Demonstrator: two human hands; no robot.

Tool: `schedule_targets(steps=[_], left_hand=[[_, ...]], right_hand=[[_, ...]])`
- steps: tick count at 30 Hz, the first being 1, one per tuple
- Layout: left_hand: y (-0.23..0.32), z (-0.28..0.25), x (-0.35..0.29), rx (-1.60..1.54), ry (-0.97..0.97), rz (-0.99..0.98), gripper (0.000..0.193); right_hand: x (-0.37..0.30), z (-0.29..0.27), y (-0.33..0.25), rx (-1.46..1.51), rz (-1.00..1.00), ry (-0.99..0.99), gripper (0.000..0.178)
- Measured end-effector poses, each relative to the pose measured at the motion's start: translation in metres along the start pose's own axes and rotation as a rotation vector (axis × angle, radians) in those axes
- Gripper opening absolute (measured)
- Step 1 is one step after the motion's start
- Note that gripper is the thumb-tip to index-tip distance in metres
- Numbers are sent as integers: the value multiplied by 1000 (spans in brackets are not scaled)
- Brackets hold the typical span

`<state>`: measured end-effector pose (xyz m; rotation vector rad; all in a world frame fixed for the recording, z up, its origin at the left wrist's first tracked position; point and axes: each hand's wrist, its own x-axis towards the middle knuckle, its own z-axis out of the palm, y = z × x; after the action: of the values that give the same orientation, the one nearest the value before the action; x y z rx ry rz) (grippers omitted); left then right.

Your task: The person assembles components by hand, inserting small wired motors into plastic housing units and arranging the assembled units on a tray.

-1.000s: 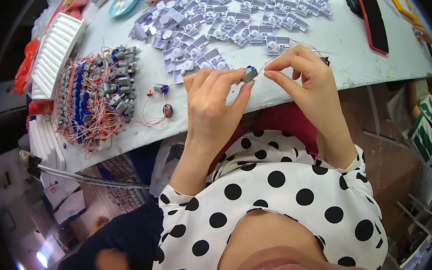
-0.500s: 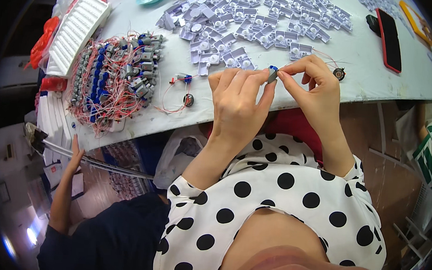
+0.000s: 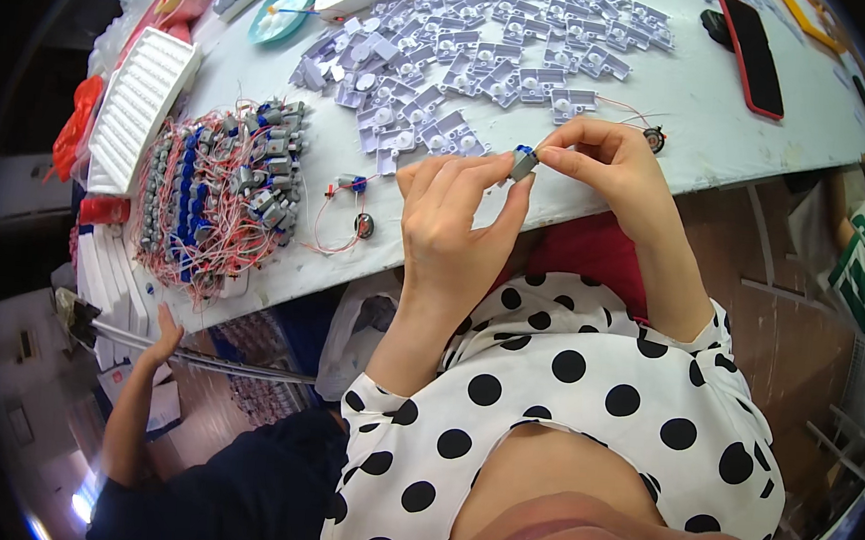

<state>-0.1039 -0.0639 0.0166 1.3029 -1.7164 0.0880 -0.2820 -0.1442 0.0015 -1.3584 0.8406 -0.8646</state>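
Note:
Over the table's near edge, my left hand is closed with thumb and fingertips on a small grey-and-blue part, boxy and wired like those in the pile. My right hand pinches at the blue end of that part; its fingertips cover exactly what they grip. Thin red wires run behind my right hand to a small round black speaker on the table. Left of my hands lies a similar part, wired to another round black speaker.
A pile of wired parts sits at left, beside a white ridged tray. Pale plastic housings spread beyond my hands. A turquoise dish stands far left, a red-edged phone far right. Another person's hand is at lower left.
The whole view has shifted a little, so the table's things appear further left. The small part has turned slightly between my fingers, and both hands still grip it.

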Motion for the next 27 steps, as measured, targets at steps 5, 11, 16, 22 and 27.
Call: schedule_targets(steps=[5,11,16,22,27], left_hand=[[2,-5,1,38,-24,-51,27],[0,-11,4,79,-92,-60,25],[-2,-8,0,45,-84,-5,26],[-1,-10,-18,-17,-116,45,33],[-18,-29,-8,71,-197,-29,49]], right_hand=[[2,2,1,91,23,-20,22],[-9,3,-30,-323,-111,145,16],[-5,-4,-34,-655,-515,-23,20],[-12,-9,-30,-541,-301,-205,20],[-15,-20,-16,-562,-409,-73,21]])
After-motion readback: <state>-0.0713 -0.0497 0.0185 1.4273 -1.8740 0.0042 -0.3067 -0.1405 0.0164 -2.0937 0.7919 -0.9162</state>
